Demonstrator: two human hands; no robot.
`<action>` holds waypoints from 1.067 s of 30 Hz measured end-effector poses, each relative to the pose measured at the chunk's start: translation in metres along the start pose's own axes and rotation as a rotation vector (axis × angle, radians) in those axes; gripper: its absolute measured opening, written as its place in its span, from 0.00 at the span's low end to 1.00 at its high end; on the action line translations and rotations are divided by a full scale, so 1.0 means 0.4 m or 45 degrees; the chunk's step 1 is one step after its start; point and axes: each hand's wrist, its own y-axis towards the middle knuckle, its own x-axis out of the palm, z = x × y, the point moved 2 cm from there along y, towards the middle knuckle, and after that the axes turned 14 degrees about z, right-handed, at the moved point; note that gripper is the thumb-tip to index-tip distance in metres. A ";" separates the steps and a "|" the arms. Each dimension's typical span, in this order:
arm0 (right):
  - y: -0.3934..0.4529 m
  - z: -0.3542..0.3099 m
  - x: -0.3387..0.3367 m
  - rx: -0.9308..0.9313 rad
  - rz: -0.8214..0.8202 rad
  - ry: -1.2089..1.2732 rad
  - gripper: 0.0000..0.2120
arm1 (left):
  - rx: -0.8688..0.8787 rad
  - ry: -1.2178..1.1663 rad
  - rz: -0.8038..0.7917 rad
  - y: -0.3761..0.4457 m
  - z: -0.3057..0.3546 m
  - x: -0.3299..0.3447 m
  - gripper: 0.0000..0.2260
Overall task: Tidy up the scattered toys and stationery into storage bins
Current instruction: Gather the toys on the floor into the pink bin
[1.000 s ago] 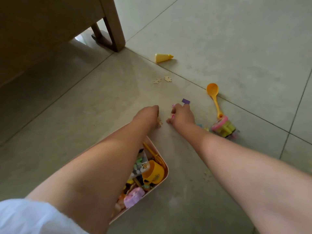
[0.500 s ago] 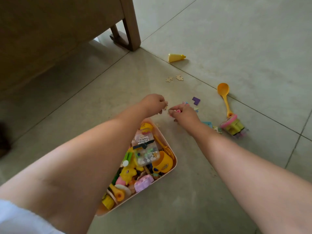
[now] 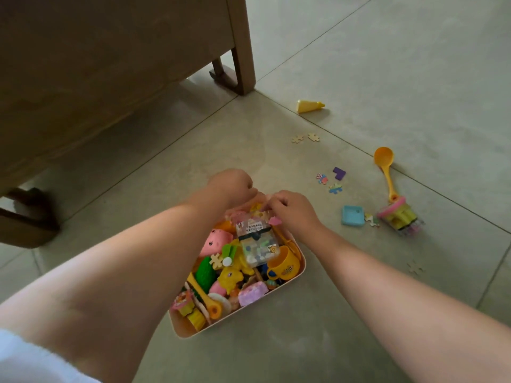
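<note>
Fingers (image 3: 272,205) of your right hand (image 3: 293,214) are curled over the far end of the storage bin (image 3: 300,272), pinching small puzzle bits beside a pink piece (image 3: 275,221). Your left hand (image 3: 232,186) is a closed fist at the bin's far edge; you cannot tell what is inside it. The bin sits on the floor (image 3: 276,355), full of toys: a pink pig (image 3: 215,241), a clear box (image 3: 257,244) and a yellow cup (image 3: 284,265) at its right edge. Out on the floor to the right lie a blue square (image 3: 352,215), a purple block (image 3: 338,172), an orange ladle (image 3: 385,170), loose puzzle pieces (image 3: 305,138) and a yellow cheese wedge (image 3: 308,106) near the wooden leg (image 3: 243,45).
</note>
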 end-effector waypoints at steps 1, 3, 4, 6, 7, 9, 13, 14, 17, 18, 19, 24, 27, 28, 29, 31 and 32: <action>0.004 0.001 0.000 0.017 0.026 0.030 0.15 | 0.022 -0.005 0.065 0.001 0.005 0.004 0.11; 0.016 0.009 -0.004 0.081 0.111 0.099 0.15 | 0.023 -0.024 0.139 0.006 0.016 0.017 0.12; 0.026 0.020 -0.007 0.126 0.176 0.112 0.14 | 0.015 -0.017 0.135 0.008 0.023 0.023 0.14; 0.049 0.053 -0.016 0.216 0.293 0.066 0.09 | 0.014 0.053 0.031 0.013 0.039 0.040 0.15; 0.059 0.078 -0.019 0.238 0.306 -0.021 0.08 | 0.035 0.124 -0.064 0.015 0.048 0.049 0.15; 0.080 0.120 -0.021 0.201 0.210 -0.274 0.10 | 0.087 0.276 -0.212 0.020 0.065 0.064 0.13; 0.103 0.139 0.001 -0.020 -0.079 -0.532 0.17 | 0.137 0.360 -0.203 0.028 0.069 0.077 0.12; 0.104 0.135 0.006 -0.088 -0.114 -0.593 0.17 | 0.137 0.353 -0.189 0.028 0.070 0.077 0.12; 0.103 0.126 0.022 -0.222 -0.113 -0.734 0.12 | 0.127 0.321 -0.187 0.029 0.068 0.083 0.11; 0.105 0.121 0.026 -0.226 -0.103 -0.727 0.10 | 0.110 0.303 -0.194 0.030 0.065 0.081 0.11; 0.106 0.117 0.030 -0.215 -0.095 -0.720 0.10 | 0.084 0.277 -0.201 0.031 0.060 0.081 0.10; 0.127 0.111 0.025 -0.042 -0.053 -0.663 0.06 | -0.084 0.218 -0.222 0.034 0.021 0.085 0.08; 0.118 0.102 0.004 0.204 0.085 -0.147 0.04 | -0.065 0.264 -0.262 0.028 0.019 0.085 0.07; 0.111 0.088 -0.003 0.222 0.097 0.037 0.06 | -0.054 0.282 -0.268 0.028 0.021 0.085 0.08; 0.103 0.070 -0.008 0.200 0.074 0.159 0.06 | -0.049 0.299 -0.275 0.027 0.024 0.085 0.07; 0.085 0.033 -0.011 0.121 -0.046 0.272 0.06 | -0.060 0.295 -0.289 0.031 0.031 0.081 0.07; 0.078 0.020 -0.010 0.077 -0.092 0.232 0.05 | -0.068 0.277 -0.287 0.035 0.035 0.078 0.06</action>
